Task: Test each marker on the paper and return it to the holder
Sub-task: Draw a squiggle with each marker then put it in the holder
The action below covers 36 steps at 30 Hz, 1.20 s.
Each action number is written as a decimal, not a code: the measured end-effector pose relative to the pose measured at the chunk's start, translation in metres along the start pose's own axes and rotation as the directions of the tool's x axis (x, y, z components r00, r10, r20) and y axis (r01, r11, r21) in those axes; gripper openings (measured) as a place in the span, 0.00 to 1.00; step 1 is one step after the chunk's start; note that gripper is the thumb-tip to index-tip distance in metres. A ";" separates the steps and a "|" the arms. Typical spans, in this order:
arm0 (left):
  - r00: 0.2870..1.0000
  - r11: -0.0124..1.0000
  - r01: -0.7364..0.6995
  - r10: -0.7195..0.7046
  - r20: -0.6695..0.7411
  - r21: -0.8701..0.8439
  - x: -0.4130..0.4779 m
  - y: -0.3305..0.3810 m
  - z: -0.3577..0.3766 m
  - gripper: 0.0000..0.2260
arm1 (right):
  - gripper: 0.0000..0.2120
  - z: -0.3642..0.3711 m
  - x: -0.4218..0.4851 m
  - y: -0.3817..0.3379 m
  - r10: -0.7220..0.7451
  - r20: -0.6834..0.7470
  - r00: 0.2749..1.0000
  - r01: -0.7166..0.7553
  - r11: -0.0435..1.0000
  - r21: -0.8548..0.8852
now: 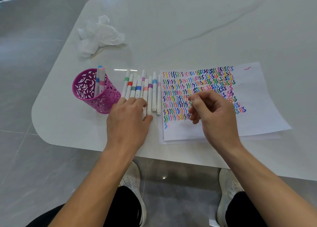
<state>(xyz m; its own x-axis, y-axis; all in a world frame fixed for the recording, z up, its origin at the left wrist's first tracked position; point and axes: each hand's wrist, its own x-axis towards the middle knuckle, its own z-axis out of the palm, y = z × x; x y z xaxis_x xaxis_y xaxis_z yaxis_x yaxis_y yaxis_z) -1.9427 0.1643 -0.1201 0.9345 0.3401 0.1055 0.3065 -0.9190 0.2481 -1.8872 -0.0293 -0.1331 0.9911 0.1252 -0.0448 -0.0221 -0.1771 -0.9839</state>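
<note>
A row of several white markers (145, 89) with coloured bands lies on the table between the holder and the paper. The magenta cut-out holder (75, 89) stands at the left with two markers (100, 79) upright in it, one blue-banded and one pink-banded. The white paper (257, 106) on the right is covered with rows of coloured squiggles. My left hand (127, 122) rests with nearly straight fingers on the near ends of the leftmost markers, thumb beside the row. My right hand (214, 113) hovers over the paper, fingers loosely curled, with nothing visible in it.
A crumpled white tissue (101, 34) and a thin wooden stick (97, 54) lie behind the holder. The white marble table (188, 29) has a rounded corner at the left. More sheets lie under the paper. My white shoes (132, 180) show below the table edge.
</note>
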 end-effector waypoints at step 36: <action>0.991 0.992 0.127 -0.126 0.051 0.001 -0.011 0.016 -0.003 0.09 | 0.05 0.004 -0.006 -0.007 -0.011 0.041 0.999 0.011 1.000 -0.007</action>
<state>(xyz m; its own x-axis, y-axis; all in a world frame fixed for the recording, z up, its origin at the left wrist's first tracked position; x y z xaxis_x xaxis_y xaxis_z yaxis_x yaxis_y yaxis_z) -1.9481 0.1465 -0.1144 0.8962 0.4429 0.0240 0.4225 -0.8688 0.2583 -1.8936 -0.0253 -0.1264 0.9851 0.1669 -0.0411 -0.0101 -0.1823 -0.9832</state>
